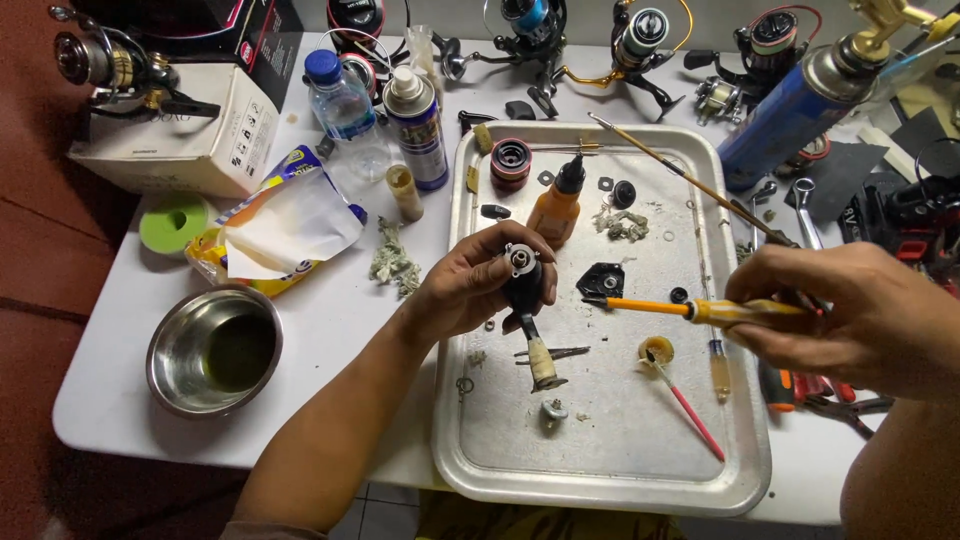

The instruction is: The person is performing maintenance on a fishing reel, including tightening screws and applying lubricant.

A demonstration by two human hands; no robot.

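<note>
Left hand: my left hand (pixel 470 285) is curled shut around a black reel body (pixel 525 280), its round metal end turned up toward me.
Right hand: my right hand (pixel 850 310) is pinched closed on a yellow-handled screwdriver (pixel 700 310), the shaft lying level and its tip pointing at the reel body, just short of touching.
Tray: both hands hover over a metal tray (pixel 600 480) on the white counter (pixel 340 310).
Below the hands: I see a pink-handled brush (pixel 690 410) and a small cup of grease (pixel 656 350).
Beyond the hands: an orange oil bottle (pixel 556 205), a red-and-black spool (pixel 511 163), and a long thin brush (pixel 680 175).
Left of my left hand: a steel bowl (pixel 214 350), a pack of tissues (pixel 280 225), a spray can (pixel 416 125).
</note>
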